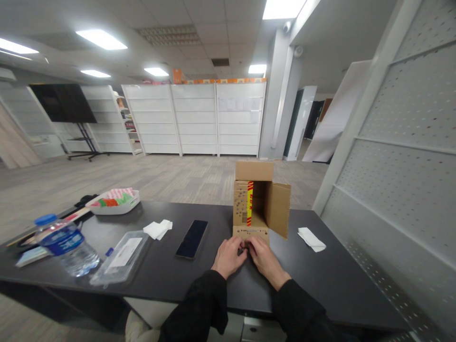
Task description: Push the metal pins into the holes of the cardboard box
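A brown cardboard box (278,209) lies on its side on the dark table with its open end facing me and its flaps spread. The left flap has small dark marks and a strip of yellow and red tape (250,203). A row of small dots runs along the lower flap (251,232). At that flap's near edge, my left hand (228,256) has its fingers curled and closed. Close beside it, my right hand (265,259) is also closed, fingertips almost meeting the left ones. Something small and dark shows between them, too small to name.
Left of my hands lie a phone (192,239), folded tissue (158,229), a clear plastic case (123,259) and a water bottle (67,244). A white basket (114,204) of packets stands farther back. Another tissue (311,239) lies right, near a perforated panel (402,166).
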`<move>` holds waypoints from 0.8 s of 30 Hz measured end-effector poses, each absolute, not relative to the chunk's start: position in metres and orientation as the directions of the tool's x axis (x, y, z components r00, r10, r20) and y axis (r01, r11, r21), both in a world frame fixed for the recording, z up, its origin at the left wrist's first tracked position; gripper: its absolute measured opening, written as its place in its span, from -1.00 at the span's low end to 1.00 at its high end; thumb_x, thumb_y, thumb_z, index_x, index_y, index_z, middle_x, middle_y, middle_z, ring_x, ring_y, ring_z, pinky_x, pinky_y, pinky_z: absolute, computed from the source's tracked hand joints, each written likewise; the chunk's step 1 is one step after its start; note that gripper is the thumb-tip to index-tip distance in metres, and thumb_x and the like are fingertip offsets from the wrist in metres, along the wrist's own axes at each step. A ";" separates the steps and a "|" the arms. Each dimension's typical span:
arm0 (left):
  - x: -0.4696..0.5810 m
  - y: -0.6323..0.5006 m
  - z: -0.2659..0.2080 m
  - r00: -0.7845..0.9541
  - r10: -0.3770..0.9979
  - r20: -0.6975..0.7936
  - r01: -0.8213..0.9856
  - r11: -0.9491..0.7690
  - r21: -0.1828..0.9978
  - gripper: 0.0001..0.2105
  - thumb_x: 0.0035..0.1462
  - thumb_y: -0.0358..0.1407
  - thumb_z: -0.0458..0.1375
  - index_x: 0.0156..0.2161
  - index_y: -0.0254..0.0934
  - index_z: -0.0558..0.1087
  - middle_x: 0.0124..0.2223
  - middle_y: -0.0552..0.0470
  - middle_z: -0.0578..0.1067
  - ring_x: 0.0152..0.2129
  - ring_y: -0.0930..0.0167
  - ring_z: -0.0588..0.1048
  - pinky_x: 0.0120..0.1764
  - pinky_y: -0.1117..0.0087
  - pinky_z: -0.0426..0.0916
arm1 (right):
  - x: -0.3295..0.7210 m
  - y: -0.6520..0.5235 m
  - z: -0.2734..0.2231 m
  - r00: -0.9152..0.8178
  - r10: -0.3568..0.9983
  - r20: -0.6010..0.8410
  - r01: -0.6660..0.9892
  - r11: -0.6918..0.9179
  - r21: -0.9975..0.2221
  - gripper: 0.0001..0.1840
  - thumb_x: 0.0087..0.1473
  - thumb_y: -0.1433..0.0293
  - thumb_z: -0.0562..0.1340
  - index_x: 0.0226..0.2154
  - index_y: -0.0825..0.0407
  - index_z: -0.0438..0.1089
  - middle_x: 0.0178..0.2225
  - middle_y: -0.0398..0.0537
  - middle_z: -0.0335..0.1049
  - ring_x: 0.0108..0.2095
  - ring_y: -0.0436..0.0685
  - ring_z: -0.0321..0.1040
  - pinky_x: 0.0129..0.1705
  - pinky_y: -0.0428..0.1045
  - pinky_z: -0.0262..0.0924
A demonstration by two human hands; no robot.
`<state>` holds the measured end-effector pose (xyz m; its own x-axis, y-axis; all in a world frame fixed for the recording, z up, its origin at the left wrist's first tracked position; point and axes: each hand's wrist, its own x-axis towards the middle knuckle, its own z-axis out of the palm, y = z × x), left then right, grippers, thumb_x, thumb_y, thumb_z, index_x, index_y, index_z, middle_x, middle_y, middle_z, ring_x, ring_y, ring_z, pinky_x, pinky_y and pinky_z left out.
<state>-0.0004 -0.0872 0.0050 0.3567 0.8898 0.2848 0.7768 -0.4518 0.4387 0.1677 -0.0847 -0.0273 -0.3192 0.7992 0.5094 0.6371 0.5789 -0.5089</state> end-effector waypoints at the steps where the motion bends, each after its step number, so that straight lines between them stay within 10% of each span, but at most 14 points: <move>1: 0.000 -0.087 0.005 0.353 0.891 0.286 0.774 -0.450 0.445 -0.94 0.12 -0.31 0.12 -0.28 -0.22 0.38 -0.24 0.08 0.51 -0.29 0.40 0.47 -0.21 0.37 0.23 | 0.167 -0.085 -0.028 -0.314 0.799 0.512 0.623 0.581 -0.524 -0.77 0.22 0.55 0.00 -0.23 0.01 0.32 -0.27 0.00 0.37 -0.22 0.16 0.31 -0.14 0.07 0.25; 24: 0.001 -0.088 0.007 0.391 0.885 0.254 0.801 -0.463 0.380 -0.86 0.17 -0.27 0.07 -0.29 -0.21 0.47 -0.22 0.03 0.52 -0.26 0.36 0.48 -0.18 0.34 0.25 | 0.164 -0.090 -0.029 -0.306 0.822 0.480 0.590 0.560 -0.582 -0.84 0.24 0.51 0.01 -0.29 -0.02 0.24 -0.28 -0.05 0.32 -0.25 0.12 0.31 -0.17 0.03 0.26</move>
